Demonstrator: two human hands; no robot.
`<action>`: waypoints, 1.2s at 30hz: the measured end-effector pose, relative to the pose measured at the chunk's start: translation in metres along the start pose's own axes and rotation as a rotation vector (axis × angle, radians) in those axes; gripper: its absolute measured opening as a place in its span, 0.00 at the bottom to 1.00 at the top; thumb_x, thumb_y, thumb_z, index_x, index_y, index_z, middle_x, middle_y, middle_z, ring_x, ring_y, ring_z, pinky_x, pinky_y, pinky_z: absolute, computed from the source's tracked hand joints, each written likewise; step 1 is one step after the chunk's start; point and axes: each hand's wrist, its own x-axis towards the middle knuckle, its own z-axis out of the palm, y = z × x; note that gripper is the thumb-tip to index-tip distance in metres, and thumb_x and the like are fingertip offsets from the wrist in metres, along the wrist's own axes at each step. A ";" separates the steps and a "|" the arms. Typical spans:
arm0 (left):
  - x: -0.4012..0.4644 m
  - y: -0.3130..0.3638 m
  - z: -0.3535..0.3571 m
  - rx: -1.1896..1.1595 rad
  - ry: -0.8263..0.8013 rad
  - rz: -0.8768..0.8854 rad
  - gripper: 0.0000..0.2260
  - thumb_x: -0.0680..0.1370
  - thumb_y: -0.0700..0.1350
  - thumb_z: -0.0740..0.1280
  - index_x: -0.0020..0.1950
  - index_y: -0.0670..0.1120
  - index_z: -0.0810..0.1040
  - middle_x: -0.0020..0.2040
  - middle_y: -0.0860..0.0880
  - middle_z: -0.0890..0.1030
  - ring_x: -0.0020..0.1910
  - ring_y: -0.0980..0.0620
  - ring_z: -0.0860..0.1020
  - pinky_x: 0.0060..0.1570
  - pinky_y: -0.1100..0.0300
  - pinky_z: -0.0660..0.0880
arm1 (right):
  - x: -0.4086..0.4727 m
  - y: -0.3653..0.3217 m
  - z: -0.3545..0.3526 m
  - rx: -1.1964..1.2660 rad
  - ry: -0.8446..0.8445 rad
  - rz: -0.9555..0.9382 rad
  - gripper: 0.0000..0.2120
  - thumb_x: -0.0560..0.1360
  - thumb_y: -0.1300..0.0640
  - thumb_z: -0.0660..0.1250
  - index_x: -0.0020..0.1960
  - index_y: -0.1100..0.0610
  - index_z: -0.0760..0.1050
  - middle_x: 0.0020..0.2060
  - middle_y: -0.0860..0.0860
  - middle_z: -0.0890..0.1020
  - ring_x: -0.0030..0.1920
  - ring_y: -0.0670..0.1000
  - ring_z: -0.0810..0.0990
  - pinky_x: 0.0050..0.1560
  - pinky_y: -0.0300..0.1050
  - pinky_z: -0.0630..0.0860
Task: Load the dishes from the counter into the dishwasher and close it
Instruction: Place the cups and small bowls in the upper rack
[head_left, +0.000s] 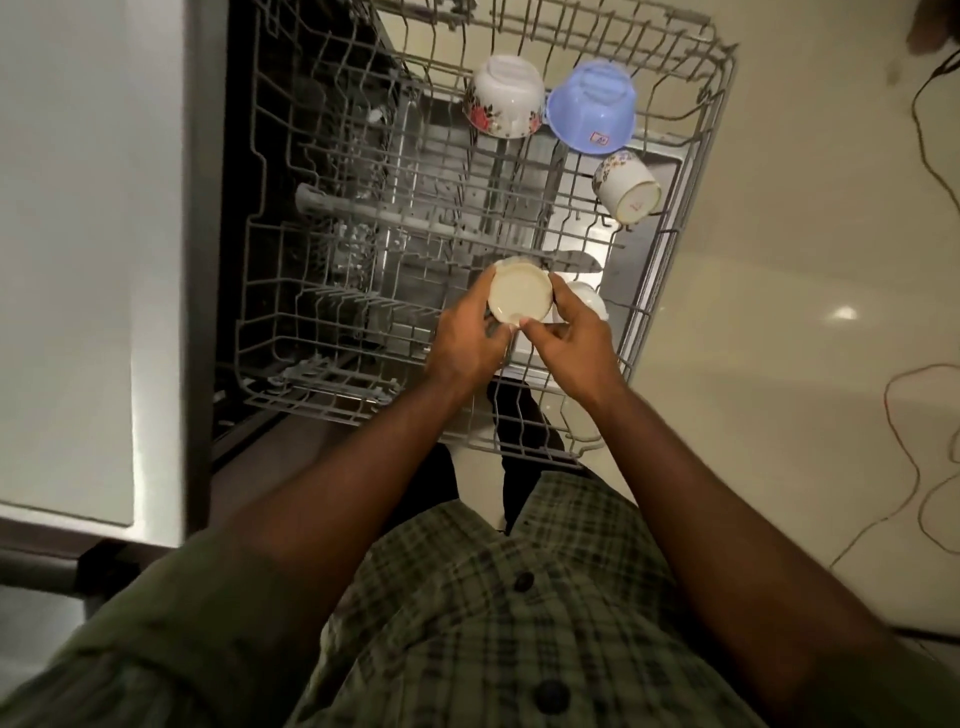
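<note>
The grey wire upper rack (270, 291) of the open dishwasher is pulled out in front of me. I hold a small cream saucer (521, 299) over its near right part. My left hand (465, 340) grips the saucer's left rim and my right hand (571, 343) pinches its right and lower rim. A white cup (589, 301) sits in the rack just behind my right hand, partly hidden. Farther back stand an upturned white floral bowl (503, 98), an upturned blue plastic bowl (592, 106) and a floral cup (626, 189) on its side.
The white counter (78, 260) runs along the left, with the dishwasher's dark opening (291, 104) beside it. Pale floor tiles lie to the right, crossed by thin cables (919, 130). The lower rack and open door show through the wires.
</note>
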 end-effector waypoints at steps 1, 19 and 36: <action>0.003 0.000 0.002 0.017 0.002 -0.008 0.32 0.79 0.44 0.73 0.81 0.55 0.65 0.63 0.48 0.82 0.58 0.52 0.82 0.57 0.52 0.82 | 0.003 0.001 0.000 -0.004 -0.004 -0.003 0.32 0.78 0.54 0.74 0.79 0.42 0.68 0.51 0.26 0.76 0.44 0.35 0.85 0.40 0.25 0.76; -0.023 0.011 -0.024 0.015 -0.072 -0.066 0.41 0.78 0.38 0.72 0.86 0.49 0.53 0.73 0.42 0.76 0.64 0.45 0.81 0.63 0.45 0.80 | -0.007 -0.018 0.008 -0.195 0.053 -0.036 0.34 0.79 0.56 0.71 0.82 0.52 0.62 0.75 0.52 0.72 0.52 0.44 0.83 0.49 0.38 0.78; -0.149 0.003 -0.131 0.033 0.139 0.249 0.38 0.81 0.40 0.69 0.86 0.49 0.53 0.80 0.47 0.68 0.77 0.51 0.69 0.74 0.57 0.68 | -0.095 -0.125 0.064 -0.419 -0.202 -0.586 0.30 0.82 0.59 0.66 0.81 0.49 0.64 0.73 0.50 0.75 0.70 0.51 0.77 0.68 0.52 0.77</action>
